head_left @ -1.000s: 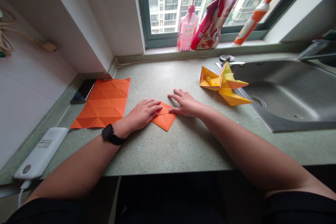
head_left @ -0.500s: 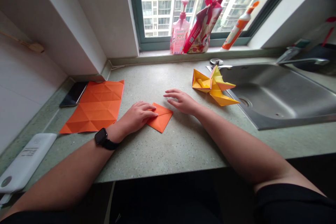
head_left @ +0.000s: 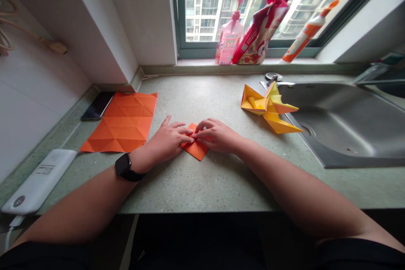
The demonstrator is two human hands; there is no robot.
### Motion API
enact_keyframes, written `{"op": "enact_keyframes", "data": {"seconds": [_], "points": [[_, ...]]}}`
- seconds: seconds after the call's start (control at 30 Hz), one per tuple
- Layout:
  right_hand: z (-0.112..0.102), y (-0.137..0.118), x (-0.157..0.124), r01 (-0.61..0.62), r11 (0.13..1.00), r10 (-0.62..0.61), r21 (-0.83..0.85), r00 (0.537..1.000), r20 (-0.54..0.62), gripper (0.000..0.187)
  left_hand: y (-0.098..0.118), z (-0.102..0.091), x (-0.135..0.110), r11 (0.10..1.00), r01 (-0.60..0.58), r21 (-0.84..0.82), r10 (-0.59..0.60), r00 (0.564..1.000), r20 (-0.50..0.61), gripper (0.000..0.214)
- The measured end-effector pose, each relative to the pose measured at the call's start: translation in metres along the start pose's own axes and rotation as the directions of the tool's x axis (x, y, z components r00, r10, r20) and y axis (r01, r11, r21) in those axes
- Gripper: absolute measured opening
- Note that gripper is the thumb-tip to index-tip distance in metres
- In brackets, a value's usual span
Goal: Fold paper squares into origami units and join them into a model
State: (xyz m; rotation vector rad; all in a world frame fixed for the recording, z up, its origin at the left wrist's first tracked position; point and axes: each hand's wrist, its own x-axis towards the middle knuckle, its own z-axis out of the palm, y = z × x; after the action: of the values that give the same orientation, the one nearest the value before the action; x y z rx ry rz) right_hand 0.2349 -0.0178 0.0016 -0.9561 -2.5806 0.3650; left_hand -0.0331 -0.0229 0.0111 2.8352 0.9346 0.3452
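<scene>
A small folded orange paper lies on the speckled green countertop in front of me. My left hand, with a black watch on the wrist, presses on the paper's left side, its fingers bent and the thumb raised. My right hand has come onto the paper from the right, and its curled fingertips pinch the top edge next to the left fingertips. Most of the paper is hidden under both hands.
A large creased orange sheet lies at the left beside a phone and a white power bank. A yellow-orange origami model sits by the steel sink. Pink soap bottle, red pouch and orange bottle stand on the sill.
My right hand has moved left from hovering open beside the paper onto it, its fingers curling to pinch the top edge. My left hand stays on the paper.
</scene>
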Motion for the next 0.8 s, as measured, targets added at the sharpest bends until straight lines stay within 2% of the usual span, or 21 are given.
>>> {"op": "enact_keyframes", "data": {"seconds": [0.13,0.4,0.57,0.73,0.8], "points": [[0.002,-0.001,0.0,-0.028,1.0,0.028,-0.002,1.0,-0.008,0.021,0.004,-0.008,-0.003,0.997,0.049,0.051,-0.051,0.998,0.038,0.029],[0.002,0.003,0.0,0.006,1.0,-0.005,0.015,1.0,-0.016,0.023,0.013,-0.027,-0.012,0.978,0.17,0.118,-0.181,0.979,0.089,0.029],[0.002,0.003,0.0,-0.006,1.0,0.006,0.021,1.0,-0.009,0.024,0.007,-0.035,-0.021,0.966,0.23,0.117,-0.247,0.956,0.157,0.031],[0.0,0.002,0.0,-0.02,0.999,0.02,0.029,1.0,0.0,0.026,-0.002,-0.038,-0.028,0.966,0.228,0.121,-0.247,0.954,0.173,0.032],[0.0,0.002,-0.001,-0.017,0.999,0.017,0.037,1.0,-0.003,0.026,-0.004,-0.037,-0.027,0.966,0.223,0.132,-0.241,0.96,0.141,0.032]]}}
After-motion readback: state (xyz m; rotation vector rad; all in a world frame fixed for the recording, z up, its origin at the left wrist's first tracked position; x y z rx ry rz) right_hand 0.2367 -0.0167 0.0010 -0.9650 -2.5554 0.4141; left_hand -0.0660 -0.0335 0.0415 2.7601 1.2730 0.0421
